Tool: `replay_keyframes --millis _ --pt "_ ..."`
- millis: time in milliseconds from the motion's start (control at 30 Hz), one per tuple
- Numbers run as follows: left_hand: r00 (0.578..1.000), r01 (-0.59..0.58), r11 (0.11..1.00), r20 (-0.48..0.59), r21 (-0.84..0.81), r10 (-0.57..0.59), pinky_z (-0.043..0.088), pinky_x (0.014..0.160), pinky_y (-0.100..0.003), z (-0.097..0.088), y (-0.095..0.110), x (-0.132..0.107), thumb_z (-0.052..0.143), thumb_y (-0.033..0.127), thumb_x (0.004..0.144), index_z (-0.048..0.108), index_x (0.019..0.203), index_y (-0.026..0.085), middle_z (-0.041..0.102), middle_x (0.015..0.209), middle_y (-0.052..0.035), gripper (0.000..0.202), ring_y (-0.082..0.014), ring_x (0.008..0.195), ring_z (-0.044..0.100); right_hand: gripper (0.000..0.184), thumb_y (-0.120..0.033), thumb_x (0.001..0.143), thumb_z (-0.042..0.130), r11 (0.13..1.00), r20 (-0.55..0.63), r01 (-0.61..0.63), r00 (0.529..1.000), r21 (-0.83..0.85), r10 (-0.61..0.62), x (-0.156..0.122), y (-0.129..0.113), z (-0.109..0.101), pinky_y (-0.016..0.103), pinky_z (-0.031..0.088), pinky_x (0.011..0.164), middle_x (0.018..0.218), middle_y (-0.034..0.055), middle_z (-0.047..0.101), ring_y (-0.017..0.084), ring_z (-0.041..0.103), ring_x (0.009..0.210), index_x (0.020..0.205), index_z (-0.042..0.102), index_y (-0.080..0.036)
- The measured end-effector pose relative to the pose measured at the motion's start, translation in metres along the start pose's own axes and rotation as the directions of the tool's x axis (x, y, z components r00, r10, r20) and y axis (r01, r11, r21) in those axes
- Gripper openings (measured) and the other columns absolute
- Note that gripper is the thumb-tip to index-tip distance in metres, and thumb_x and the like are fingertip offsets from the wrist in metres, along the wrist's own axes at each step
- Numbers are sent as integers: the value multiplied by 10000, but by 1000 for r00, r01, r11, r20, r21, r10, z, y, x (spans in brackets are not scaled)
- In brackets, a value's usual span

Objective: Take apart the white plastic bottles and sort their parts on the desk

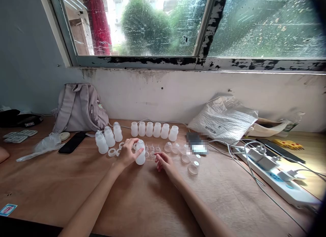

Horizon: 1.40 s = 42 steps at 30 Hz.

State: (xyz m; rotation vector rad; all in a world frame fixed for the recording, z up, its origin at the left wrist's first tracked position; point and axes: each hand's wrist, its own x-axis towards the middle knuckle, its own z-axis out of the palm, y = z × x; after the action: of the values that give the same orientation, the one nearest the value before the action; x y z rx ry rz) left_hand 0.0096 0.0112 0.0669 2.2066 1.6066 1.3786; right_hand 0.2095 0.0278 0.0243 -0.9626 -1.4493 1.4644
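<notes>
a window point(188, 33) with 2 panes point(267, 23) in view spans the top of a pale, stained wall point(132, 97), its grey frame point(137, 61) patched with black. specks dot the glass point(280, 36). bright daylight point(115, 28) and green trees point(146, 24) show beyond, with a red curtain point(98, 24) and light strips point(73, 2) toward the left. a brown wooden table point(132, 203) meets the wall below.

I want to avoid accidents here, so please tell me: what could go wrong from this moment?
The left hand holds a bottle close to loose rings; a sideways slip might scatter them. Caps near the right hand are transparent, so it could bump one unnoticed. The row of bottles stands close together, so one knock might tip several.
</notes>
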Motion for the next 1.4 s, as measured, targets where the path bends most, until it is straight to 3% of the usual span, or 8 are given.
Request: replay_keyframes --millis 67,267,367,533,733,1167,1267,1400 --pt "999 -12 998 35 61 10 423 778 -316 -10 -1 13 579 342 709 535 948 209 593 895 -30 277 -185 849 538 371 -508 706 525 1000 -15 5 1000 -8 -5 1 0 -1 213 382 381 661 -27 496 79 473 429 872 517 -177" --pt "994 72 960 -96 271 -48 397 803 -301 -30 -22 60 562 359 718 487 1076 207 606 940 -35 396 -198 910 532 366 -512 715 511 999 -45 21 999 -37 -23 2 2 -3 207 377 367 641 -30 496 80 466 418 851 507 -172" --pt "995 101 890 -24 444 -101 379 802 -309 -35 -34 83 518 332 745 443 1150 237 609 948 -32 422 -211 921 525 373 -526 707 509 998 -43 19 999 -54 -21 3 3 -3 207 372 357 627 -34 500 78 458 400 836 508 -177" --pt "990 97 833 32 545 -136 265 905 -390 -37 -50 105 505 326 740 527 1031 226 630 913 -60 308 -251 943 509 352 -518 718 501 997 -41 24 999 -72 -27 3 5 -3 207 374 359 620 -35 502 79 458 398 825 507 -182" --pt "979 123 789 55 602 -195 154 947 -476 -33 -67 111 481 319 752 512 1010 215 640 920 -84 280 -273 978 496 333 -501 737 489 995 -43 28 999 -91 -32 3 6 -3 212 375 368 620 -34 498 81 457 403 833 514 -183" --pt "977 152 749 14 645 -211 97 948 -544 -23 -82 100 440 294 776 489 1065 166 634 907 -126 320 -292 1017 474 319 -512 733 486 994 -37 22 999 -109 -27 5 10 -4 211 382 365 609 -35 496 85 453 403 814 519 -205" --pt "982 151 752 -8 642 -190 58 965 -547 -21 -81 100 428 274 771 488 1091 184 602 1022 -135 338 -295 1095 419 328 -521 727 488 994 -38 21 999 -110 -25 5 11 -4 213 385 367 607 -34 499 86 454 403 814 519 -206" --pt "992 123 773 -62 622 -108 63 987 -515 -19 -70 91 403 265 784 421 1182 170 431 1261 -149 409 -292 1215 279 330 -520 737 473 992 -41 18 999 -127 -23 5 11 -3 217 380 368 602 -35 491 91 452 405 814 512 -202"
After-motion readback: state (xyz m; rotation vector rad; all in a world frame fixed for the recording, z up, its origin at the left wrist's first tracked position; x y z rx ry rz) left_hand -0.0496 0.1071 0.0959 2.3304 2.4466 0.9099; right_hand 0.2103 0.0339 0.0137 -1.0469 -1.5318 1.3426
